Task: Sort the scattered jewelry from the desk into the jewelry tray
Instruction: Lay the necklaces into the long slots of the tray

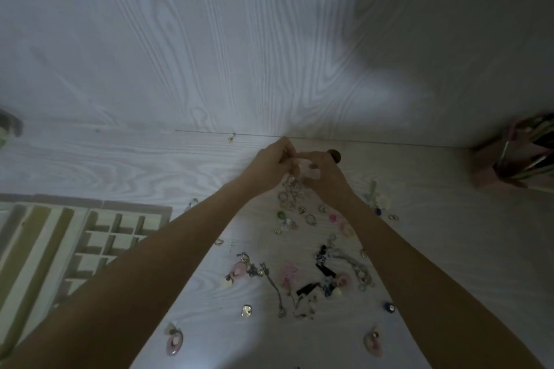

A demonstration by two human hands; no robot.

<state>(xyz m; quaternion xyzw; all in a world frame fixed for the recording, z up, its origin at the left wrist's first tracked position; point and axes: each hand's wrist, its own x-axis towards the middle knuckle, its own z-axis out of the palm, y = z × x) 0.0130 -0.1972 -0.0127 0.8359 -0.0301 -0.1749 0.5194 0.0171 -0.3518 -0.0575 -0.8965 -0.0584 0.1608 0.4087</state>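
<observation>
At frame centre, my left hand [271,166] and right hand [322,172] together pinch a pale pink piece [308,171] above the counter [150,159]; jewelry tray [45,246] lower left.

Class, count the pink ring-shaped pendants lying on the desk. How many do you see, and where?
4: one near the left forearm, one mid-pile on the right, one at the front left, one at the front right. Arms may hide others.

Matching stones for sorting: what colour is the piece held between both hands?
Pale pink piece, seen in the head view.
</observation>
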